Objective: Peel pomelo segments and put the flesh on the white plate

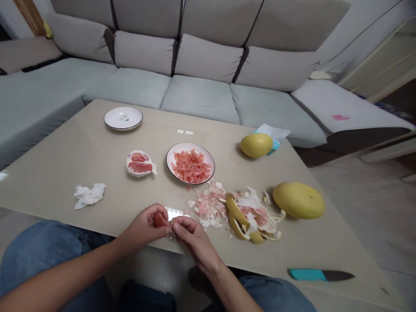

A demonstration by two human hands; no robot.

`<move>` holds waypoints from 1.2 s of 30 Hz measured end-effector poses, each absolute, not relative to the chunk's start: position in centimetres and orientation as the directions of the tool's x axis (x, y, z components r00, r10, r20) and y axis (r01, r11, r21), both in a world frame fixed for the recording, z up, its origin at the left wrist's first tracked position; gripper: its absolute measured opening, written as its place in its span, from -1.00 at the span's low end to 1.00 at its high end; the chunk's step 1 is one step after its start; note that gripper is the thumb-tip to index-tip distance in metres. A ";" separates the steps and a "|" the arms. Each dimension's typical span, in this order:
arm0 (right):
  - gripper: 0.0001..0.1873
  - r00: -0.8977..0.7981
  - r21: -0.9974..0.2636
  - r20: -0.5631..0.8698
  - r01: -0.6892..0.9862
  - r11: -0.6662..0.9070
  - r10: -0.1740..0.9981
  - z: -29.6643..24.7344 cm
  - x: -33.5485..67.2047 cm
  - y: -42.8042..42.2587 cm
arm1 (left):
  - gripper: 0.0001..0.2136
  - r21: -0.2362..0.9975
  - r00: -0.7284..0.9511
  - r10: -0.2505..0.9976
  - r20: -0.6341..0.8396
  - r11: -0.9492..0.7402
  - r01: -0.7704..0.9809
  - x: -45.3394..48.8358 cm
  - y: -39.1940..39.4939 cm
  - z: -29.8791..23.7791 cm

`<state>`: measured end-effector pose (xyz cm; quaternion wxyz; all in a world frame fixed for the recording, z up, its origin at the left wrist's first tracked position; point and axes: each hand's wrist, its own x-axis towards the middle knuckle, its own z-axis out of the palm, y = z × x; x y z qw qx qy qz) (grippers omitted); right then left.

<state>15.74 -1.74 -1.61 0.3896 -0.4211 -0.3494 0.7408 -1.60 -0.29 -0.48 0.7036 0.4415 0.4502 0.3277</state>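
Observation:
My left hand [147, 225] is closed around a piece of red pomelo flesh [159, 219], which shows between the curled fingers. The fingertips of my right hand [191, 238] are pinched and meet those of my left; whatever sits between them is too small to make out. Beyond my hands, a dark-rimmed plate [208, 152] bears a heap of loose red pomelo pulp [191, 166]. A partly peeled pomelo chunk [140, 164] in white pith lies left of that plate. Scraps of membrane [211, 203] and yellow-and-white rind [240, 221] are piled right of my hands.
Two whole yellow pomelos [256, 145] [299, 200] rest at the right, the farther one by a tissue pack [274, 136]. A knife [320, 274] with a turquoise handle lies near the front right edge. Crumpled tissue [90, 195] and another plate [123, 118] are leftward. A sofa [201, 97] stands behind.

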 end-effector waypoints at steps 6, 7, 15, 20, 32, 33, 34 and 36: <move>-0.64 -0.433 -0.745 -0.363 -0.397 -0.536 0.825 -1.5 15.6 -1.7 | -0.74 0.884 0.421 0.831 -0.364 0.451 -0.126 -1.7 -0.3 -0.1; -0.64 -0.437 -0.736 -0.358 -0.412 -0.537 0.825 -1.5 15.7 -1.6 | -0.73 0.879 0.418 0.829 -0.372 0.459 -0.127 -1.7 -0.3 0.0; -0.70 -0.148 -0.964 -0.246 -0.066 -0.258 0.958 -0.9 17.9 -0.3 | -0.73 0.872 0.409 0.821 -0.398 0.477 -0.108 -1.6 -0.1 0.2; -0.76 0.057 -0.909 0.141 0.403 0.106 0.988 -0.6 20.6 3.2 | -0.78 0.845 0.409 0.809 -0.423 0.515 -0.145 -1.8 0.0 0.6; -0.71 -0.019 -0.636 0.422 0.707 0.311 0.906 0.5 23.7 10.1 | -0.78 0.771 0.405 0.790 -0.460 0.581 -0.260 -2.6 0.0 0.9; -0.72 -0.012 -0.644 0.415 0.703 0.302 0.910 0.7 23.6 9.3 | -0.78 0.778 0.399 0.797 -0.454 0.573 -0.258 -2.6 0.1 0.8; -0.73 -0.007 -0.661 0.398 0.692 0.292 0.917 1.0 23.3 8.2 | -0.78 0.787 0.399 0.802 -0.444 0.562 -0.254 -2.6 0.1 0.8; -0.75 -0.007 -0.759 0.292 0.607 0.236 0.956 1.4 22.5 5.8 | -0.78 0.813 0.413 0.815 -0.406 0.528 -0.244 -2.5 0.1 0.7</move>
